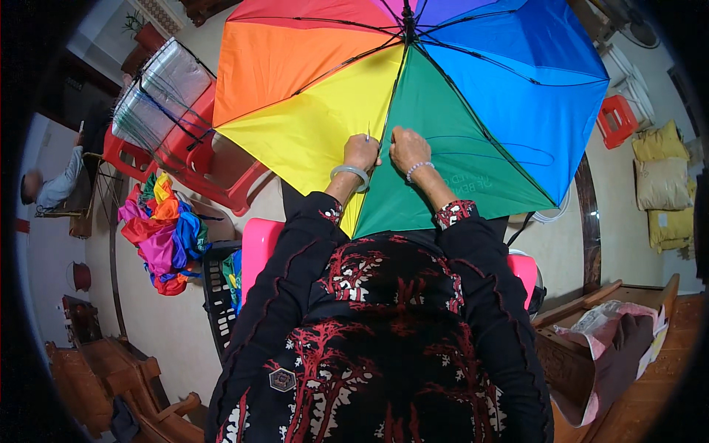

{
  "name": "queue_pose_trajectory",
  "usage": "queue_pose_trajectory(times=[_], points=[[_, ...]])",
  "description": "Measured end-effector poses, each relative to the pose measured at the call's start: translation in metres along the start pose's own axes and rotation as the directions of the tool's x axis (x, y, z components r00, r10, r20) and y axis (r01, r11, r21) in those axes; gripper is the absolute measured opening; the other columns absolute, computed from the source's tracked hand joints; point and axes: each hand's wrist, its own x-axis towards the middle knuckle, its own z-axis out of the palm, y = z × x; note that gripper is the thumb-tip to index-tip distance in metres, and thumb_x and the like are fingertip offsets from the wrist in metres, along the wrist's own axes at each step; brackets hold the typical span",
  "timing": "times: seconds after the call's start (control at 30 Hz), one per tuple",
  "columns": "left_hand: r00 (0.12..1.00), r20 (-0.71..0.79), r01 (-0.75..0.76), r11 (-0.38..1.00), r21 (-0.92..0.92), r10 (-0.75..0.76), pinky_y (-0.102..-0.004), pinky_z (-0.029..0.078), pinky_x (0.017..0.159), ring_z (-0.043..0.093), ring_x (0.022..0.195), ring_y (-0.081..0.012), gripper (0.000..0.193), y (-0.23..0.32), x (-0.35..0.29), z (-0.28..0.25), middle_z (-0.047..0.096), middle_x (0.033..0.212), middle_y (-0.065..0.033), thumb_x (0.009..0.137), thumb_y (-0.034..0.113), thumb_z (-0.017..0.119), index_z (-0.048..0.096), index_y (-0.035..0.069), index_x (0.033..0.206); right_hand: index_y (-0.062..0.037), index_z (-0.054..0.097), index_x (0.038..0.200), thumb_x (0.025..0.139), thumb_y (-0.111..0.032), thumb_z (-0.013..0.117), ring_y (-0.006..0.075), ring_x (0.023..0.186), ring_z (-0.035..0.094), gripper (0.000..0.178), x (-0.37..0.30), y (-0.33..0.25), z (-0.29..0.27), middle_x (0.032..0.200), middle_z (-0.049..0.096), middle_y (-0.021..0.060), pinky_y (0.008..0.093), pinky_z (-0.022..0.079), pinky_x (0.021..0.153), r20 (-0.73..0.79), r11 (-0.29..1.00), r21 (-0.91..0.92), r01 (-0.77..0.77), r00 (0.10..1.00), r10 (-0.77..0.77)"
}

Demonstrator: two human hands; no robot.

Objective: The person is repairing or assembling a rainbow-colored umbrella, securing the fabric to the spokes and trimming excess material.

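Note:
A rainbow-coloured umbrella [443, 159] lies spread open before me, its inner side with black ribs facing up and its hub [408, 29] at the far end. My left hand [361, 153], a pale bangle on the wrist, is closed at the yellow panel beside the rib between yellow and green. A thin, pointed metal thing like a needle [368, 130] sticks up from its fingers. Just right of that rib, over the green panel, my right hand [410, 151] is closed, with a beaded bracelet; what its fingers hold is hidden. A thin dark-blue thread [509, 140] loops across the green and blue panels.
Left are red plastic stools [177, 151] bearing a clear-wrapped box [159, 96], a heap of colourful fabric [166, 236] and a black basket [219, 295]. Another person [59, 184] is far left. Yellow sacks [665, 184] and a red stool [617, 120] stand right.

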Motion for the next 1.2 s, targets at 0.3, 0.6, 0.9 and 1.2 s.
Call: queue_pose_trajectory(times=[0.3,0.6,0.9,1.2], points=[[1.0,0.019,0.028,0.977,-0.211,-0.025,-0.0312,0.042,0.038,0.054,0.039,-0.0176,0.022,-0.008,0.003,-0.002,0.052,0.046,-0.0096,0.077,0.008,0.05,0.055,-0.002,0.058,-0.0058,0.055,0.081,0.074,-0.014,0.051,0.036,0.073,0.057,0.011,-0.003,-0.007,0.007,0.077,0.058,0.018,0.0457,0.046,0.062,-0.013,0.991,0.03,0.13,0.991,-0.13],[0.983,0.151,0.151,0.931,-0.332,-0.106,-0.0271,0.033,0.033,0.047,0.036,-0.0151,0.02,0.001,-0.002,-0.004,0.052,0.049,-0.0089,0.078,0.008,0.051,0.052,0.0,0.06,-0.0061,0.057,0.078,0.075,-0.015,0.05,0.0354,0.07,0.057,0.011,0.001,-0.005,0.007,0.073,0.059,0.0173,0.0451,0.045,0.061,0.013,0.994,0.1,0.05,0.999,-0.052],[0.996,-0.015,0.085,0.975,-0.207,-0.09,-0.0327,0.04,0.035,0.053,0.038,-0.0208,0.024,0.005,-0.005,0.001,0.053,0.048,-0.0123,0.08,0.011,0.046,0.052,-0.003,0.061,-0.0069,0.058,0.077,0.077,-0.014,0.052,0.0355,0.07,0.057,0.01,0.002,-0.013,0.001,0.077,0.057,0.0163,0.044,0.046,0.061,-0.154,0.982,0.161,0.094,0.986,-0.069],[0.985,-0.167,-0.045,0.999,0.008,0.046,-0.0339,0.044,0.039,0.054,0.038,-0.0232,0.027,0.015,-0.016,0.0,0.054,0.048,-0.0131,0.082,0.014,0.043,0.053,-0.005,0.066,-0.0052,0.059,0.076,0.077,-0.015,0.053,0.0352,0.072,0.057,0.012,0.006,-0.02,0.003,0.085,0.053,0.0184,0.0427,0.047,0.062,-0.03,0.986,0.038,0.161,0.987,-0.16]])
